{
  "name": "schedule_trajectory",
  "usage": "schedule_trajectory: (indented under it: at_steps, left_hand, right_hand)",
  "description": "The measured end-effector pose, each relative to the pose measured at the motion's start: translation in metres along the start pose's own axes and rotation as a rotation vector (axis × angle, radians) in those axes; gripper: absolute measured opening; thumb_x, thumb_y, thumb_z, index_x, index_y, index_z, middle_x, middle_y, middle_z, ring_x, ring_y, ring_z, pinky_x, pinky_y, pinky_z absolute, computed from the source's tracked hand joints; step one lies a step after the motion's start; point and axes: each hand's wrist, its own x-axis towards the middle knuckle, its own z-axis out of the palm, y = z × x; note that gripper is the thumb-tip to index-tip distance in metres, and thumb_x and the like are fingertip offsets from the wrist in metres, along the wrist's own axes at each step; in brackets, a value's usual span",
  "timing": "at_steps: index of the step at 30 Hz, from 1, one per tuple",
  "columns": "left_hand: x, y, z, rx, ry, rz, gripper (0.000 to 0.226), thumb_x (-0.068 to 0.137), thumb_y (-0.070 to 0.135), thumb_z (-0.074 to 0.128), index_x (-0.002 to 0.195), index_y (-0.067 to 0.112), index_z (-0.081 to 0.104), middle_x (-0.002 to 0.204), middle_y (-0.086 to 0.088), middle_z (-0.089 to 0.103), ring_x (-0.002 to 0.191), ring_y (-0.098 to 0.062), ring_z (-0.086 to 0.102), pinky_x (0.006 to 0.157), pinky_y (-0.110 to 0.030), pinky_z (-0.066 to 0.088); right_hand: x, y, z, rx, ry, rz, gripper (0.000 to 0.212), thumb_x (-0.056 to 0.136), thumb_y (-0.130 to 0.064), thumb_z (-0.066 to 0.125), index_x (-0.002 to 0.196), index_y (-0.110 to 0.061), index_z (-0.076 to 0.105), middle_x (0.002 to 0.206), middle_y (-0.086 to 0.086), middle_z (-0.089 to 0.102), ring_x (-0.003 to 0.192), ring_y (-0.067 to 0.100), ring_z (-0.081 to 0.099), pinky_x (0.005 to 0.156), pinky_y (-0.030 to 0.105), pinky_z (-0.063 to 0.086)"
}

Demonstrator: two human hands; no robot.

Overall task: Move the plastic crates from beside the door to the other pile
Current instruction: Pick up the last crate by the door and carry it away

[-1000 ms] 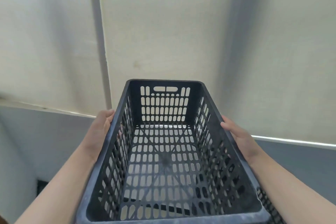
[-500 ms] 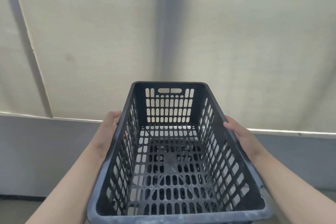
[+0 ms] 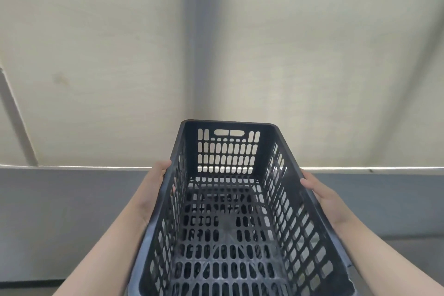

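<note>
A black slotted plastic crate [image 3: 271, 151] fills the lower middle of the head view, held level in front of me, its long axis pointing away. It is empty, and the floor shows through its perforated bottom. My left hand [image 3: 153, 190] grips the crate's left long wall, thumb on the rim. On the opposite side, my right hand [image 3: 324, 199] holds the right long wall the same way. Neither the door nor any pile of crates is in view.
A cream wall [image 3: 120, 55] with a grey lower band [image 3: 60, 218] faces me close ahead. A grey vertical strip [image 3: 189, 43] runs down the wall above the crate. A sliver of floor [image 3: 408, 245] shows at the lower right.
The view has swung right: the wall's pale vertical batten slid to the far left edge and the grey strip moved to centre. Both hands keep the same hold on the crate.
</note>
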Motion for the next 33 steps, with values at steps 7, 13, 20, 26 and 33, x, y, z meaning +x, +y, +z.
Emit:
schedule_trajectory:
  at_steps: [7, 13, 20, 26, 33]
  left_hand:
    - [0.006, -0.015, -0.013, -0.034, -0.022, -0.023, 0.05, 0.092, 0.055, 0.048, 0.108, 0.01, 0.064, 0.07, -0.011, 0.047, 0.049, -0.023, 0.045, 0.046, -0.03, 0.046]
    - [0.01, -0.033, -0.016, -0.046, 0.013, -0.075, 0.054, 0.084, 0.064, 0.054, 0.103, 0.014, 0.062, 0.094, -0.018, 0.046, 0.061, -0.027, 0.049, 0.061, -0.038, 0.046]
    - [0.026, -0.048, -0.006, -0.059, 0.036, -0.084, 0.05, 0.088, 0.058, 0.051, 0.103, 0.013, 0.064, 0.073, -0.008, 0.052, 0.057, -0.025, 0.05, 0.061, -0.037, 0.047]
    - [0.036, -0.06, -0.006, -0.039, 0.063, -0.121, 0.051, 0.093, 0.057, 0.047, 0.104, 0.01, 0.064, 0.07, -0.007, 0.058, 0.054, -0.025, 0.056, 0.062, -0.036, 0.051]
    - [0.045, -0.071, -0.009, -0.057, 0.052, -0.166, 0.051, 0.087, 0.06, 0.053, 0.104, 0.013, 0.063, 0.071, -0.006, 0.054, 0.056, -0.024, 0.052, 0.062, -0.037, 0.049]
  right_hand:
    - [0.005, 0.018, 0.015, 0.085, -0.038, 0.018, 0.038, 0.109, -0.023, 0.037, 0.137, -0.03, 0.062, 0.131, -0.005, 0.074, 0.119, 0.016, 0.071, 0.1, 0.042, 0.049]
    - [0.027, 0.032, 0.01, 0.064, -0.088, 0.01, 0.039, 0.109, -0.019, 0.037, 0.139, -0.028, 0.06, 0.133, -0.006, 0.073, 0.124, 0.015, 0.068, 0.103, 0.039, 0.048]
    - [0.042, 0.043, 0.001, 0.044, -0.101, 0.024, 0.037, 0.109, -0.016, 0.038, 0.133, -0.029, 0.062, 0.124, -0.009, 0.077, 0.112, 0.009, 0.073, 0.09, 0.029, 0.058]
    - [0.049, 0.055, -0.001, 0.045, -0.104, 0.05, 0.038, 0.107, -0.019, 0.042, 0.14, -0.029, 0.059, 0.131, -0.005, 0.073, 0.124, 0.02, 0.068, 0.107, 0.047, 0.049]
    - [0.056, 0.074, -0.003, 0.07, -0.115, 0.096, 0.041, 0.102, -0.026, 0.05, 0.142, -0.03, 0.057, 0.136, 0.003, 0.07, 0.125, 0.03, 0.067, 0.111, 0.062, 0.045]
